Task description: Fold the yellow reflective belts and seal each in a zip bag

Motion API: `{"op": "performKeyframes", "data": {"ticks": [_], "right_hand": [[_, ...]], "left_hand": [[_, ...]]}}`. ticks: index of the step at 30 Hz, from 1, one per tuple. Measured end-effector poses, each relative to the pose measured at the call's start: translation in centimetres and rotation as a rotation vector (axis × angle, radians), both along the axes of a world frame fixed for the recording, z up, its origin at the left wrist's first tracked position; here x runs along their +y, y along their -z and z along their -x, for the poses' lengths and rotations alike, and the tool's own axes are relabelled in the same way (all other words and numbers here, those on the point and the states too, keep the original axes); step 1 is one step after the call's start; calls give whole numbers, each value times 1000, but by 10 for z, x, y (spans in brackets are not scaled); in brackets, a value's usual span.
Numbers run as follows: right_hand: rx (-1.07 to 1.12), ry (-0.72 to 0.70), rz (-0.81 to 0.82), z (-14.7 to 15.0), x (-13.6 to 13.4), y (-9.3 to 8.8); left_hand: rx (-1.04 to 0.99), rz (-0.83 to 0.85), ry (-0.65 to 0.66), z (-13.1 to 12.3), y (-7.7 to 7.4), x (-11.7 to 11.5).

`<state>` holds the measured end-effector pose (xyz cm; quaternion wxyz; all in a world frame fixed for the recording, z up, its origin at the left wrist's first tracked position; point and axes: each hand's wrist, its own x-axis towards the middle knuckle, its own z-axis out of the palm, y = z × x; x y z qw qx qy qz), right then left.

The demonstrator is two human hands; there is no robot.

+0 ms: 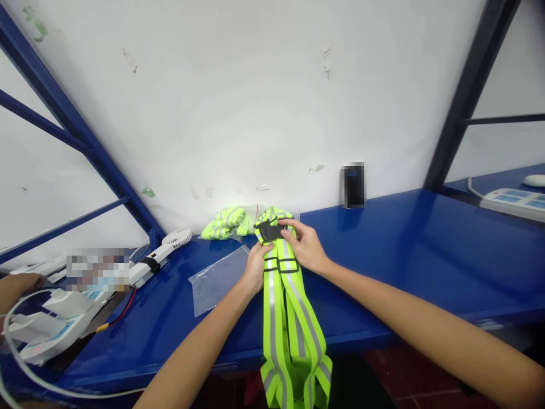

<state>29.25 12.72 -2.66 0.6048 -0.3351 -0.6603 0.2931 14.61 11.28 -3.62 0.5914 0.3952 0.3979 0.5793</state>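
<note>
A yellow-green reflective strap vest (272,307) with grey stripes lies over the blue table's front edge, its lower loops hanging down. Near its top is a black buckle (271,230). My right hand (304,244) pinches the buckle's right side between thumb and fingers. My left hand (256,264) grips the vest's left edge just below the buckle, its fingers partly hidden behind the straps. Behind them, another folded yellow-green vest in clear plastic (230,222) rests against the wall. An opened-out clear plastic bag (217,281) lies left of my left hand.
On the left are power strips (63,326) with plugs, a white cable, a small white fan (176,237) and another person's hand (17,289). A dark box (353,185) stands by the wall. Another power strip (517,201) is at far right, beyond a dark post.
</note>
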Motion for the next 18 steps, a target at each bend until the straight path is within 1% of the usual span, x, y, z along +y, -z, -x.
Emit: {"op": "performKeyframes", "data": {"ticks": [2,4,9,13,16,18], "right_hand": [[-46,88,-72,-1,-1,0],[-77,118,-112,-1,-3,0],[-59,114,-104,-1,-5,3],[-94,95,-41,-1,-5,4],[-135,98,-17,-1,-3,5],[-146,91,-3,-2,-2,5]], "left_hand": [[-10,49,84,-3,-2,-2],[-15,46,124,-5,-1,-3],[-4,-54,118,-7,6,-2],[104,-135,100,-4,9,2],[168,-152,55,-1,9,4],[166,-132,33,-1,8,4]]}}
